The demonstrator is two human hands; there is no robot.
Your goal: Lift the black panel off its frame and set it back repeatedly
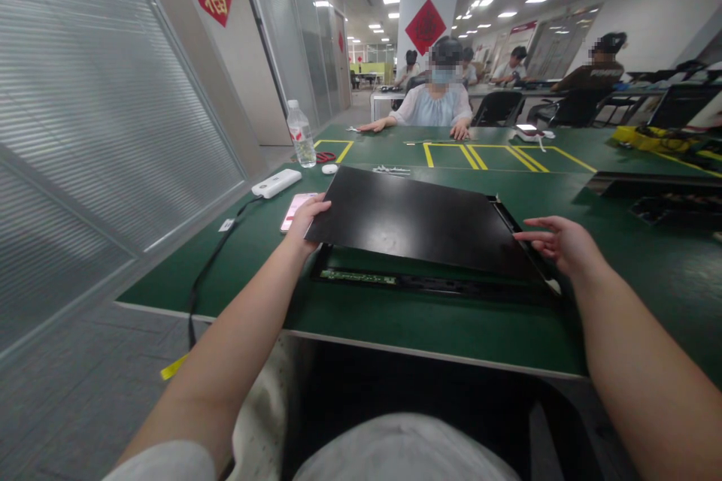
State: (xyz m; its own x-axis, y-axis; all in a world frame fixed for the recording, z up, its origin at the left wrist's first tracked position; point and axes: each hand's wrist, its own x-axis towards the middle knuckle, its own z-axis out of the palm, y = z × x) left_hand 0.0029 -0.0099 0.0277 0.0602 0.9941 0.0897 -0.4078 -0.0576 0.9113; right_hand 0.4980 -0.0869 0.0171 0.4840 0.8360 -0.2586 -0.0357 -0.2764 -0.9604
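A thin black rectangular panel (406, 218) is tilted over a black open frame (479, 288), its left side raised higher. My left hand (306, 221) is closed on the panel's left edge, thumb on top and the other fingers hidden beneath. On the opposite side, my right hand (558, 242) has its fingers stretched out at the right edge of the panel and frame; whether they touch it I cannot tell. A green circuit strip (358, 277) shows along the frame's near side. The frame lies on the green table (429, 342).
Left of the panel are a phone (292, 212), a white power bank (276, 184) with a black strap, and a water bottle (301, 135). Red-handled scissors (326, 158) lie behind. A person (432, 101) sits across the table. Dark parts (665, 203) lie at the right.
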